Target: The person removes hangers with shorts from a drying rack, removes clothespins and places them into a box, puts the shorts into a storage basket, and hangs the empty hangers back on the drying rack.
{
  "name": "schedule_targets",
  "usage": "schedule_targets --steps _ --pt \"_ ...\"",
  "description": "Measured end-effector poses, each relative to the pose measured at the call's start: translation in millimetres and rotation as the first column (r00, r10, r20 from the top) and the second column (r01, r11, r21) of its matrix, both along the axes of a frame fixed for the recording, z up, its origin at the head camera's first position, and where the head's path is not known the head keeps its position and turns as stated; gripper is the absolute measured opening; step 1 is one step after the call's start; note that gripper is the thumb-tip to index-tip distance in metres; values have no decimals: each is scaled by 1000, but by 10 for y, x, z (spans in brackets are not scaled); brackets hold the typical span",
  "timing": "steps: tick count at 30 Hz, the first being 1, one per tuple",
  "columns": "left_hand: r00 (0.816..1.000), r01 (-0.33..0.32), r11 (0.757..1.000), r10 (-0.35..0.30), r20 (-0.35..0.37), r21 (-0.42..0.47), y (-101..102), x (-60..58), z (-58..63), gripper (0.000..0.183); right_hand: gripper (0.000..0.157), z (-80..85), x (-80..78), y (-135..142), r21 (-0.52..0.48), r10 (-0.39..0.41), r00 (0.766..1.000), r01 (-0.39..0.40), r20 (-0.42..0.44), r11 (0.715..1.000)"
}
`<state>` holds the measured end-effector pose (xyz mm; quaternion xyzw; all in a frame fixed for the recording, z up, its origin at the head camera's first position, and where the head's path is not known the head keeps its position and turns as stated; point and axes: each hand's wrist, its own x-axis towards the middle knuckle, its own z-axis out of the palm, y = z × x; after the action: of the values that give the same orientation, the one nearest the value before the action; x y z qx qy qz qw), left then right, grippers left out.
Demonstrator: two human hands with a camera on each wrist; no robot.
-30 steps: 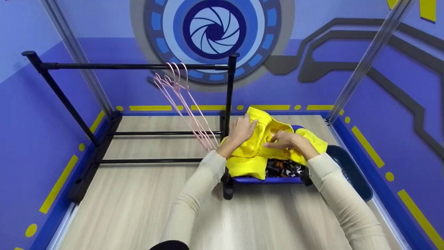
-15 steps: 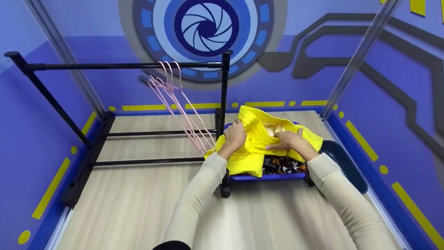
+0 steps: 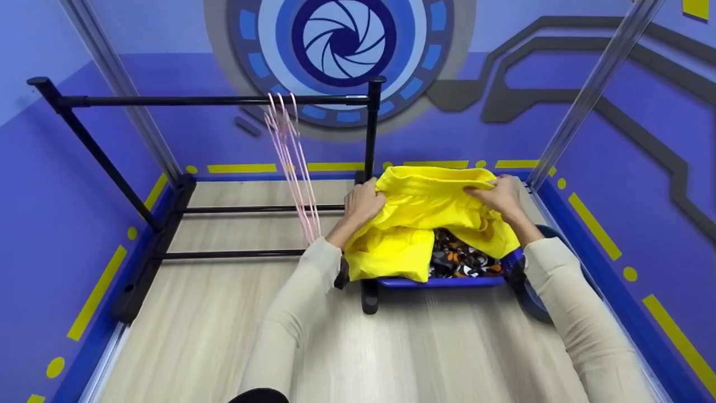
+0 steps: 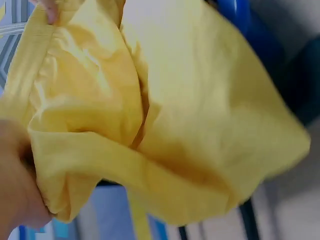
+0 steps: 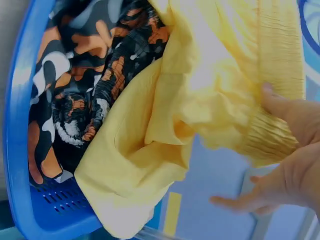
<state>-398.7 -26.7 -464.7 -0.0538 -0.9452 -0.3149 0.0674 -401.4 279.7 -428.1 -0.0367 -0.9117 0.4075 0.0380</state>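
Yellow shorts (image 3: 430, 207) with a gathered elastic waistband hang spread between my two hands, their legs draping over a blue basket (image 3: 442, 282). At the left end of the waistband, my left hand (image 3: 362, 202) grips the cloth. My right hand (image 3: 499, 196) pinches the other end; in the right wrist view its thumb lies on the elastic while some fingers stretch away behind. Inside the basket lies a black, orange and white patterned garment (image 5: 75, 75), partly covered by the shorts. Yellow cloth fills most of the left wrist view.
Left of the basket stands a black clothes rack (image 3: 212, 101), with several pink hangers (image 3: 293, 168) on its top bar. A dark bin (image 3: 534, 302) sits on the right, partly behind my right forearm. Printed walls enclose the wooden floor.
My hands have moved apart, the right one out to the waistband's right end. The bunched shorts are now spread wide with the waistband stretched. The pink hangers have swung together and hang straighter.
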Motion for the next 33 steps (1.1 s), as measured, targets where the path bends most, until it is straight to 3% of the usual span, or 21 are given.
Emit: schedule_targets --steps 2,4,6,8,10,12,15,17,18,20,21,22,24,25,27,29,31,33 --pt "991 105 994 -104 79 -7 -45 43 109 49 37 9 -26 34 -206 -29 999 36 40 978" --pt "968 203 978 -194 161 -42 -75 91 230 61 29 31 -42 57 -369 -49 994 82 97 926" --pt "956 241 965 -217 196 -106 -84 135 350 55 24 64 -59 66 -475 -67 992 112 110 873" --pt "967 209 958 -172 188 -194 -81 172 461 33 30 125 -68 52 -503 -97 993 115 62 856" --pt "986 120 952 -82 143 -281 -74 192 567 11 57 226 -81 62 -481 -82 996 87 32 872" --pt "994 39 941 -4 106 -337 -80 200 665 17 74 355 -86 84 -430 -34 999 40 21 902" --pt "993 -8 932 49 105 -362 -118 188 794 21 73 547 -80 139 -383 54 996 -24 67 924" --pt "986 -5 949 57 154 -315 -150 181 879 26 55 642 -78 164 -442 99 990 -47 97 896" --pt "980 1 963 52 192 -268 -162 177 918 31 46 679 -79 174 -487 126 986 -56 113 872" --pt "953 18 995 12 301 -99 -167 165 997 39 38 741 -76 196 -619 208 967 -76 144 781" --pt "933 16 1000 -22 360 20 -165 162 1038 43 33 765 -77 201 -698 261 954 -85 149 711" --pt "909 9 990 -68 410 143 -159 158 1076 46 29 784 -82 197 -775 321 936 -93 147 625" --pt "856 -2 926 -193 480 378 -138 156 1140 51 24 816 -84 167 -879 439 892 -122 106 460" --pt "831 -12 876 -259 492 482 -119 158 1168 51 24 832 -84 142 -919 486 871 -133 69 370" --pt "792 2 765 -394 466 643 -73 167 1210 51 26 875 -80 80 -962 543 840 -159 -14 222" --pt "768 31 658 -497 404 752 -9 186 1242 49 28 942 -61 8 -977 551 831 -172 -74 128" --pt "759 51 543 -567 321 838 68 205 1271 46 28 1025 -33 -69 -985 518 849 -161 -110 56" --pt "758 56 454 -599 258 889 140 231 1304 43 28 1115 9 -152 -991 475 872 -136 -118 4"
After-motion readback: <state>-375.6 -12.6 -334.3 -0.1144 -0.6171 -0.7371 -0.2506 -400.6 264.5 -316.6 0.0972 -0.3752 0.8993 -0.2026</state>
